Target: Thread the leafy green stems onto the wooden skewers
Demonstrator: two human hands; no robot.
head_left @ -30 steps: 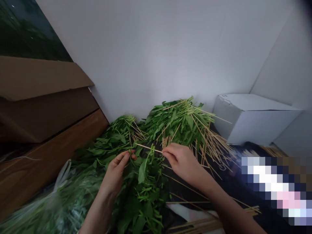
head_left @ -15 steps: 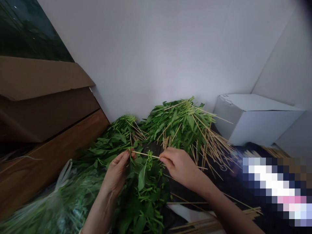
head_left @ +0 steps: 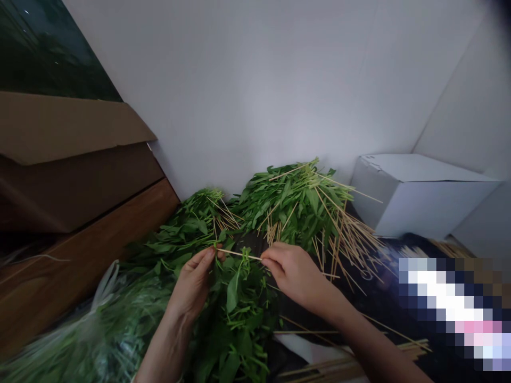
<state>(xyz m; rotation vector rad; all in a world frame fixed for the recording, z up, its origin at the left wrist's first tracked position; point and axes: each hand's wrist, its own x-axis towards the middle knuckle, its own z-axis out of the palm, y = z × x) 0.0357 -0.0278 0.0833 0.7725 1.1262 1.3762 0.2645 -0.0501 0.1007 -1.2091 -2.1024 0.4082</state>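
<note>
A thin wooden skewer spans the gap between my hands, nearly level. My right hand is closed, pinching its right end between thumb and fingers. My left hand is closed on a green stem at the skewer's other end; whether the tip has pierced it is hidden by the fingers. Partway along the skewer sits a bunch of folded green stems, with a leaf hanging below. Beneath my hands lies a heap of leafy greens.
Greens on skewers are piled against the white wall. A white box stands right, a cardboard box left. Bagged greens lie front left. Loose skewers lie front right.
Hardly anything differs. My left hand has shifted very slightly to the right at the skewer's end, while the right hand keeps its pinch in the same place.
</note>
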